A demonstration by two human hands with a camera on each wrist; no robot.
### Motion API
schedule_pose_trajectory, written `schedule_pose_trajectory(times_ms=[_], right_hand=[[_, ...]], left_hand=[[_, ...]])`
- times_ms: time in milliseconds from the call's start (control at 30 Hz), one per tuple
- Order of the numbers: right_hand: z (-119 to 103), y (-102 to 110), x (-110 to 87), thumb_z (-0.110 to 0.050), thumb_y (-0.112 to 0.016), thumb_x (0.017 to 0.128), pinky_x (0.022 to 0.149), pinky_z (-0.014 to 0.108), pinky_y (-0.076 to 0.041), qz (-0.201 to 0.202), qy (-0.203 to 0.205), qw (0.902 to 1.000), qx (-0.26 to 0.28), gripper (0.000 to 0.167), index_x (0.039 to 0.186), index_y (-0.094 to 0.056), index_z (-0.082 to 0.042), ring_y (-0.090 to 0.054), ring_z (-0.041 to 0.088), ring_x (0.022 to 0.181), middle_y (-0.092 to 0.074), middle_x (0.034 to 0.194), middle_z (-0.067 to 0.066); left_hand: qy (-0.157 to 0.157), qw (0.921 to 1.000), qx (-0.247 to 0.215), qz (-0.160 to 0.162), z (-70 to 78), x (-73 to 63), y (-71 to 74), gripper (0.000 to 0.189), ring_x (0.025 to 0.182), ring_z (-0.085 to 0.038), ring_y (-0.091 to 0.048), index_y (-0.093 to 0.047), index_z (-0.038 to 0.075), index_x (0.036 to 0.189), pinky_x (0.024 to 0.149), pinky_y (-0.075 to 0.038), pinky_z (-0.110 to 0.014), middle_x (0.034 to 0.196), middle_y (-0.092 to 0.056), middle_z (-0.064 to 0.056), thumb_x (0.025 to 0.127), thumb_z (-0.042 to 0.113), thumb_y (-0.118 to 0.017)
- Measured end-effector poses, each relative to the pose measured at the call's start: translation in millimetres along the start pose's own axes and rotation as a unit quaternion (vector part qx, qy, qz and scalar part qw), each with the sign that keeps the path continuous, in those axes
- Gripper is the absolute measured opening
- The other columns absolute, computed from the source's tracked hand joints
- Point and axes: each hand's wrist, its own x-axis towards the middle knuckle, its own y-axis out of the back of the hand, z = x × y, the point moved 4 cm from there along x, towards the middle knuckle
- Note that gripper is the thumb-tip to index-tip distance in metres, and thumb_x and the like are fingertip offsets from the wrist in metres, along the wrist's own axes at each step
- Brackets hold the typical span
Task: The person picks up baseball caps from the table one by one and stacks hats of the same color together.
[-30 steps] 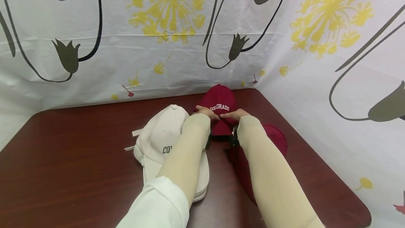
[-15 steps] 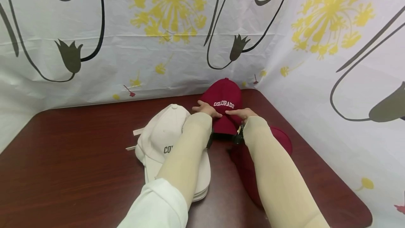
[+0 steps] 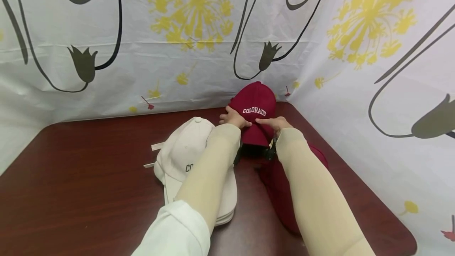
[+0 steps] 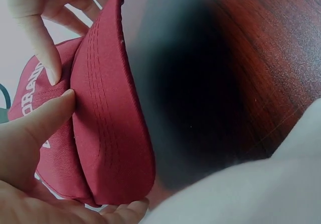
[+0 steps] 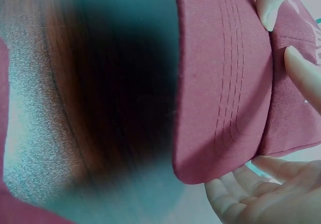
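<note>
A dark reddish-brown wooden tabletop (image 3: pixel 78 177) fills the scene, closed in at the back and right by a white sheet (image 3: pixel 142 50) printed with yellow blossoms and dark tulip outlines. Nearest the front edge, a stack of cream caps (image 3: pixel 185 161) lies left of centre, partly under the left forearm, and a second maroon cap (image 3: pixel 281 189) lies flat beneath the right forearm toward the right edge. Farther back, near the rear right corner, the maroon Colorado cap (image 3: pixel 254 108) is held off the wood, crown tilted up toward the sheet. The left hand (image 3: pixel 232 117) pinches the brim at its seam, thumb on top and fingers curled underneath; the right hand (image 3: pixel 275 123) grips the other side the same way, thumb pressing the crown's front panel. Both holds are shallow pinches on the stiff brim (image 4: pixel 108 128), so I judge that the cap could slip or twist loose if one thumb eases off, dropping onto the maroon cap below. The crown could also brush the sheet close behind it.
</note>
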Motion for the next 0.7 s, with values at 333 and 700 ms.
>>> schedule_pose_trajectory(times_ms=[333, 700], right_hand=[[-2, -2, -4.2, -0.035, -0.068, 0.081, 0.097, 0.041, -0.036, 0.003, 0.005, 0.9997, 0.025, 0.087, 0.142, -0.019, 0.002, -0.039, 0.029, 0.121, -0.030, 0.141, 0.015], [-12, -1, -19.0, -0.029, -0.067, 0.083, 0.094, 0.049, -0.036, 0.007, 0.022, 0.9979, 0.061, 0.082, 0.141, -0.019, 0.004, -0.041, 0.036, 0.120, -0.032, 0.138, 0.019]], left_hand=[[-0.017, 0.9998, -0.008, 0.009, -0.3, -5.1, 4.5, 0.094, 0.120, -0.038, -0.033, -0.019, 0.008, 0.138, 0.095, -0.033, -0.049, 0.130, -0.031, -0.024, 0.070, 0.031, -0.079], [-0.030, 0.9992, -0.018, 0.020, 4.0, -12.7, 13.3, 0.094, 0.120, -0.037, -0.034, -0.019, 0.009, 0.138, 0.094, -0.033, -0.050, 0.130, -0.033, -0.023, 0.069, 0.031, -0.079]])
